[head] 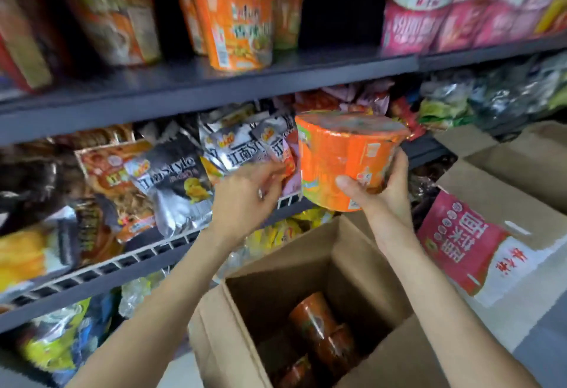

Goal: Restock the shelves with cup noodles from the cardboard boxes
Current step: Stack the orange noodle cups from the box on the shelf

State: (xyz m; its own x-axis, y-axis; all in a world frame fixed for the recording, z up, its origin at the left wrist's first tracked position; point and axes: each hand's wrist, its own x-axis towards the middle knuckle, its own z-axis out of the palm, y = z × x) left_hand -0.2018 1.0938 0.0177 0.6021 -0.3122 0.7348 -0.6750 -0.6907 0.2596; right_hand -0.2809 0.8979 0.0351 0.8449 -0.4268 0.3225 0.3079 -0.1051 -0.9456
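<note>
My right hand point(382, 191) grips an orange cup noodle point(340, 154) from below and the side, holding it upright above the open cardboard box point(254, 326). Just left of the cup is my left hand point(248, 194), fingers loosely curled and holding nothing, in front of the silver snack bags. A few more orange cups point(319, 332) lie deep inside the box. On the upper shelf point(214, 87) stand matching orange cup noodles point(239, 29), with a dark gap to their right.
Pink cups point(460, 19) fill the upper shelf at right. Silver and orange snack bags point(171, 182) crowd the middle shelf behind a wire rail. Another cardboard box point(503, 203) with a pink printed flap stands at right.
</note>
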